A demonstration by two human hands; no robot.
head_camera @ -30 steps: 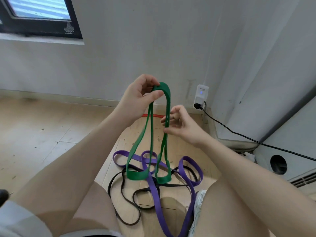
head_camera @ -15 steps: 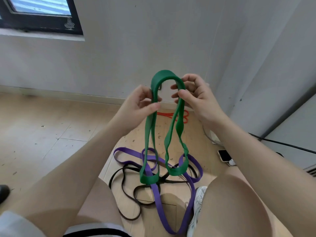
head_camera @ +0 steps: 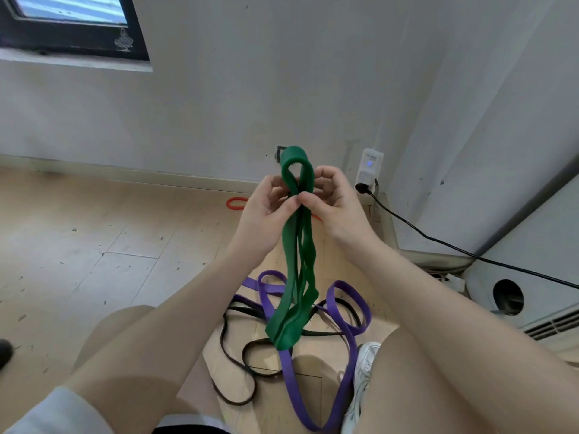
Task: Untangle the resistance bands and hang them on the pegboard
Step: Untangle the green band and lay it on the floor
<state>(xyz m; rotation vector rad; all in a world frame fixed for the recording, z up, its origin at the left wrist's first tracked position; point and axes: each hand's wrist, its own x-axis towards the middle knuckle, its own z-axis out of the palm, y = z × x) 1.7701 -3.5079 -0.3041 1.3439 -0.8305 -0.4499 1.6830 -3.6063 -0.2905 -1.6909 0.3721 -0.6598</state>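
A green resistance band (head_camera: pixel 296 270) hangs folded into several strands in front of me. My left hand (head_camera: pixel 266 211) and my right hand (head_camera: pixel 335 202) pinch it together near its top, where a small loop sticks up above the fingers. Its lower end dangles just above the floor. Under it a purple band (head_camera: pixel 347 308) and a thin black band (head_camera: pixel 238 352) lie tangled together on the wooden floor between my knees. Part of a red band (head_camera: pixel 236 203) shows on the floor behind my left hand. No pegboard is in view.
A white wall with a skirting board stands close ahead, with a dark-framed window (head_camera: pixel 72 29) at the top left. A white plug-in adapter (head_camera: pixel 369 167) and its black cable (head_camera: pixel 470 253) run right toward a grey-white appliance (head_camera: pixel 526 296). My white shoe (head_camera: pixel 363 368) is beside the purple band.
The green band's strands, held apart half a second ago, are now gathered into one bundle. Both hands have come together at its top and moved lower in view.
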